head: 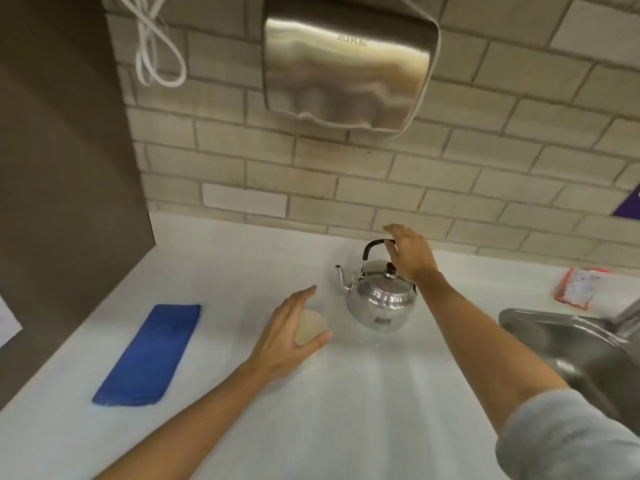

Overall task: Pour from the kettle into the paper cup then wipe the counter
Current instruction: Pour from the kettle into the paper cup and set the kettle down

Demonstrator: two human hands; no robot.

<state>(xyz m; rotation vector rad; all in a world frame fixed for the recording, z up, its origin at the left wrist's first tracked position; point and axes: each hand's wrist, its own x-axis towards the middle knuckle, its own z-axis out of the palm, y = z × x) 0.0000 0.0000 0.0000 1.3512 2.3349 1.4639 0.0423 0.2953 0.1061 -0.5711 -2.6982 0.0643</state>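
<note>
The shiny steel kettle (pixel 379 299) stands upright on the white counter (pixel 346 410), spout toward nine o'clock, over the pale paper cup (pixel 311 326). The right hand (pixel 410 254), fingers spread, hovers at its black arched handle (pixel 375 244); the left hand (pixel 294 332) is cupped loosely around the cup.

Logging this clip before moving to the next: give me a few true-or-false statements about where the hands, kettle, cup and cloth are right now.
1. The shiny steel kettle stands upright on the white counter. True.
2. The right hand is at the kettle's black arched handle. True.
3. The left hand holds the folded blue cloth. False: it is at the pale paper cup; the cloth lies untouched further left.
4. The kettle sits inside the steel sink. False: it is on the counter, left of the sink.
5. The kettle's spout points toward the sink. False: it points left.
</note>
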